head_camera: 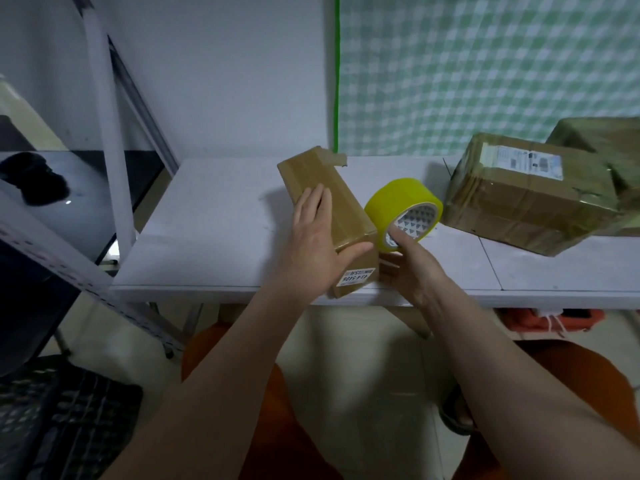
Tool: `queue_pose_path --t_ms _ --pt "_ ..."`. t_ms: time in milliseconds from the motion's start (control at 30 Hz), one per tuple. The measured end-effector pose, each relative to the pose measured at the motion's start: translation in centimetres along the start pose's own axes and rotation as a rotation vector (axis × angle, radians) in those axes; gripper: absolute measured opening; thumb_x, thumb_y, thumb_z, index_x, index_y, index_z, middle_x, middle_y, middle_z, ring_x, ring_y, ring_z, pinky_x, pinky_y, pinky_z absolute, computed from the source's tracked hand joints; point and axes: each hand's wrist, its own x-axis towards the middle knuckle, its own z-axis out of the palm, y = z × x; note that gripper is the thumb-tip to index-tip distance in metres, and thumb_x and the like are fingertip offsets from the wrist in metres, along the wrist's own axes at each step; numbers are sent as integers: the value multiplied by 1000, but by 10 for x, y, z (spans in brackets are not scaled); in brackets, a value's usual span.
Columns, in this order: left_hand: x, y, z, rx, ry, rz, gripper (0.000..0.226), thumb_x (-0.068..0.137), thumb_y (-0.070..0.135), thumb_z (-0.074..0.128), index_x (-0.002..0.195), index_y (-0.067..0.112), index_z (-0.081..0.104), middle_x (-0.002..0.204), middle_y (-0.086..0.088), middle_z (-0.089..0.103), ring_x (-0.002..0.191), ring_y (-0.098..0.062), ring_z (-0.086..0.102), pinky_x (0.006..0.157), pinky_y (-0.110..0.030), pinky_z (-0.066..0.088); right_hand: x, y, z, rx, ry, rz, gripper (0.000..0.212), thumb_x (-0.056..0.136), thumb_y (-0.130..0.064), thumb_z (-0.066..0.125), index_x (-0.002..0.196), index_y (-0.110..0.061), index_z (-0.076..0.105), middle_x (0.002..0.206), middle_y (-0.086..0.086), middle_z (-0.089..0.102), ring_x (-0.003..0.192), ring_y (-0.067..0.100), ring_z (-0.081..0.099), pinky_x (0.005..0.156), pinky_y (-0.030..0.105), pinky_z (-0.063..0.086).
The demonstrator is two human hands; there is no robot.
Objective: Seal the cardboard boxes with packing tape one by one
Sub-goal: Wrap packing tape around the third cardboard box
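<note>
A long narrow cardboard box [341, 202] lies on the white table [214, 216], its near end with a white label at the front edge. My left hand [317, 233] rests flat on its top, fingers straight, thumb across the near end. Just right of the box is a yellow roll of packing tape [398, 199], standing on edge and tilted. My right hand [410, 268] grips the roll, a finger inside its core and the thumb under it. A strip of tape runs along the box top, with a loose end at the far corner.
A bigger taped box [526, 192] with a shipping label sits at the right of the table, another wrapped box [609, 140] behind it. A metal rack [104, 109] stands at left, a black crate [69, 417] on the floor, and an orange item [554, 320] under the table.
</note>
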Motion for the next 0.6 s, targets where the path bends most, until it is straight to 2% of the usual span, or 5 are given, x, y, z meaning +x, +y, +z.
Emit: queue_pose_path --t_ms 233,300,400,500,600 --pt "-18 -19 -3 -238 67 15 89 80 49 70 151 33 18 161 -4 4 148 -17 -3 119 -36 10 -16 -8 29 -135 5 -95 16 85 -38 60 86 -24 64 67 -9 70 49 4 61 48 19 42" --pt "-16 -17 1 -290 67 8 94 75 53 73 149 43 16 161 -3 -1 148 -17 -3 116 -33 11 -20 -24 31 -249 76 -268 16 84 -36 62 81 -22 66 64 -12 70 50 2 61 54 22 41" --pt "-11 -11 13 -325 75 -98 99 69 56 76 149 37 20 160 0 3 146 -16 3 111 -26 13 -22 -32 30 -476 139 -464 23 80 -39 62 85 -18 70 87 2 74 83 14 68 71 33 52" --pt "-12 -16 29 -222 3 -227 111 65 55 80 152 23 19 160 -2 1 146 -21 -1 117 -32 11 -21 -18 24 -880 291 -449 38 82 -46 57 106 -18 65 120 11 60 115 35 48 98 48 41" --pt "-23 -28 42 -115 -144 -322 120 66 60 76 154 22 2 161 2 -4 146 -20 -7 119 -38 9 -21 -3 22 -1073 314 -470 39 88 -43 55 115 -16 60 138 5 44 125 37 33 101 46 32"
